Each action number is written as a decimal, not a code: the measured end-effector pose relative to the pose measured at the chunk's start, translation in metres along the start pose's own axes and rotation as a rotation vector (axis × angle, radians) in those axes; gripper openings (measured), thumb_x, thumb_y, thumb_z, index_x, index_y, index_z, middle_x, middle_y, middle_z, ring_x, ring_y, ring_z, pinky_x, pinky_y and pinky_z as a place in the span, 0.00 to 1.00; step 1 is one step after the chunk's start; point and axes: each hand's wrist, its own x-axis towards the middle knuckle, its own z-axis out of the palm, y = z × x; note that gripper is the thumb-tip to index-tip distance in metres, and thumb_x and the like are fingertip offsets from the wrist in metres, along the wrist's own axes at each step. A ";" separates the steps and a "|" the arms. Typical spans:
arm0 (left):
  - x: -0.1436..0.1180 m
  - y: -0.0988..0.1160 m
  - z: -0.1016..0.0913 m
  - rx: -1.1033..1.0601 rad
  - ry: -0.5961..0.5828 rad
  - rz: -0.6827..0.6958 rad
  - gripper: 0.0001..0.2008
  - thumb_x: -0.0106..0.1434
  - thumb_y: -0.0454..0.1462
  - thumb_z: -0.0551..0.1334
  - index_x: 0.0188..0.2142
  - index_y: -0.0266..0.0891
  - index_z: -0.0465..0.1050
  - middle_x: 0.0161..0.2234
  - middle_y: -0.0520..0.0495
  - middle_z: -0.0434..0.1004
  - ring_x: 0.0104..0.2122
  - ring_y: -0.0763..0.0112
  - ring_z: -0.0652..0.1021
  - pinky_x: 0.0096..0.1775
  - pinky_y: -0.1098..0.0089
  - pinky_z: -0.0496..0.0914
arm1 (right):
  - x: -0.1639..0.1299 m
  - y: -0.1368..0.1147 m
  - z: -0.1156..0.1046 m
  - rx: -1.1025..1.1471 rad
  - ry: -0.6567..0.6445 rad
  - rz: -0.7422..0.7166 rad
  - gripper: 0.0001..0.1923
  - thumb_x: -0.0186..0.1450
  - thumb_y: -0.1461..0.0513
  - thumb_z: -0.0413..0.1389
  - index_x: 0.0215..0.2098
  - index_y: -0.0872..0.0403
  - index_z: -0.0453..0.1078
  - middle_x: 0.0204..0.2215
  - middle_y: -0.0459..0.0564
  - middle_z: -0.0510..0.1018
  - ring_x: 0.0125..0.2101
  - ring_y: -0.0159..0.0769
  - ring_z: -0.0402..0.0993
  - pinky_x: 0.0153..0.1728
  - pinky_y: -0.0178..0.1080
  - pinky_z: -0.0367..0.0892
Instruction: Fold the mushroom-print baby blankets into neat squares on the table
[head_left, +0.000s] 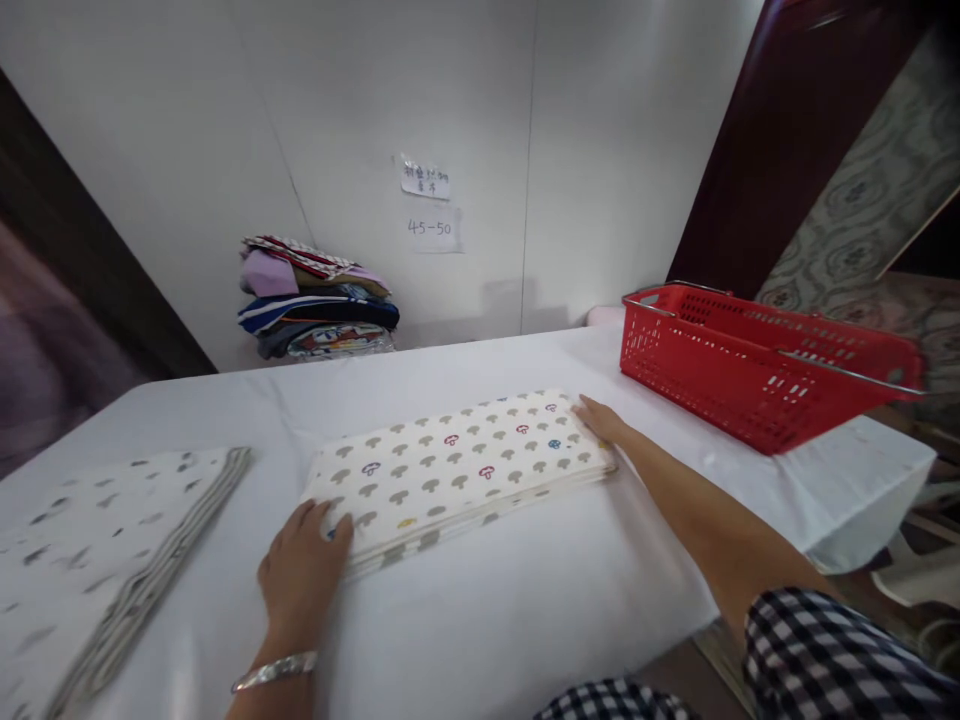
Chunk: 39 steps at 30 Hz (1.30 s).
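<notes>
I am pressing my left hand point(304, 570), lower centre-left of the frame, flat and open on the near left corner of one folded mushroom-print cloth point(457, 465); my fingers are lying spread on the fabric, gripping nothing. I am wearing one silver bracelet point(275, 671) on that wrist. My right hand point(600, 420), right of centre, is lying open as well, fingers stretched along the cloth's far right corner, touching it without closing around it. The cloth is lying in the middle of the frame on one table covered in white point(525, 600). At the lower left, a second folded printed cloth point(97, 550) is lying well apart from my hands. One red basket point(757, 375) is standing at the right, near the table's edge. One stack of folded clothes point(315, 300) is sitting against the wall at upper left, and two paper notes point(427, 205) are hanging on the wall beside it.
</notes>
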 end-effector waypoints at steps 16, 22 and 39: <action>0.002 0.004 0.000 0.032 0.009 -0.018 0.28 0.62 0.52 0.46 0.55 0.41 0.64 0.62 0.48 0.57 0.56 0.52 0.66 0.55 0.52 0.61 | -0.079 0.024 -0.028 0.301 -0.155 0.219 0.19 0.60 0.52 0.56 0.19 0.55 0.63 0.12 0.41 0.65 0.13 0.24 0.58 0.15 0.30 0.53; 0.005 0.002 0.003 0.009 0.032 -0.013 0.25 0.61 0.51 0.50 0.54 0.45 0.65 0.61 0.49 0.59 0.56 0.51 0.66 0.54 0.51 0.62 | -0.087 0.014 -0.031 0.293 -0.265 0.295 0.21 0.59 0.51 0.58 0.16 0.55 0.60 0.10 0.40 0.62 0.12 0.23 0.54 0.14 0.31 0.50; 0.002 0.005 -0.003 -0.035 0.026 -0.028 0.25 0.61 0.52 0.49 0.52 0.44 0.67 0.61 0.50 0.60 0.56 0.56 0.66 0.55 0.54 0.63 | -0.082 0.018 -0.026 0.258 -0.186 0.326 0.14 0.56 0.62 0.57 0.16 0.54 0.60 0.08 0.38 0.59 0.13 0.24 0.55 0.17 0.30 0.53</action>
